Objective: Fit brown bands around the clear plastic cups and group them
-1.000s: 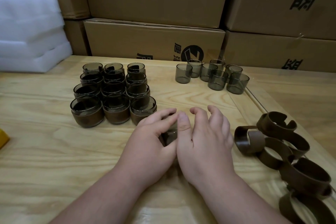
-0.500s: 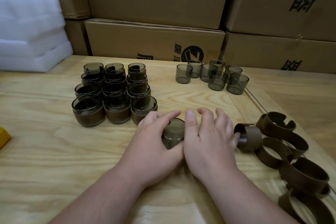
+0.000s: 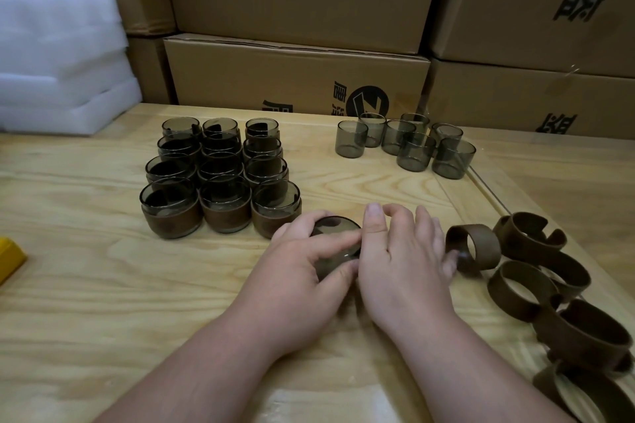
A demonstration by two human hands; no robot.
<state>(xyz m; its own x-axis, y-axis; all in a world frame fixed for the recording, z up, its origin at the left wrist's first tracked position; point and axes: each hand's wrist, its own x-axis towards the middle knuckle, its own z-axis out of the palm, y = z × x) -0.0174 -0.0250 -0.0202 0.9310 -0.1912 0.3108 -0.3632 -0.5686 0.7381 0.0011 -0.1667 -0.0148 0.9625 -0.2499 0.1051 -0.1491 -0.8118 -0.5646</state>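
Observation:
My left hand (image 3: 292, 282) grips a smoky clear cup (image 3: 335, 242), tilted with its mouth toward me, at the middle of the wooden table (image 3: 86, 285). My right hand (image 3: 402, 264) rests against the cup's right side, thumb on its rim, fingers spread; its little finger touches a loose brown band (image 3: 476, 247). Whether this cup wears a band is hidden by my hands. A block of several banded cups (image 3: 220, 178) stands in rows just left of my left hand. Several bare cups (image 3: 405, 144) stand at the back right. More open brown bands (image 3: 556, 288) lie heaped along the right.
Stacked cardboard boxes (image 3: 295, 75) wall off the back of the table. White foam sheets (image 3: 58, 62) are piled at the back left. A yellow object (image 3: 8, 259) pokes in at the left edge. A groove in the table (image 3: 488, 185) runs past the bands.
The cup, earlier covered between my hands, has come up into view and tilted toward me while both hands shifted slightly away. My right little finger now touches the nearest loose band.

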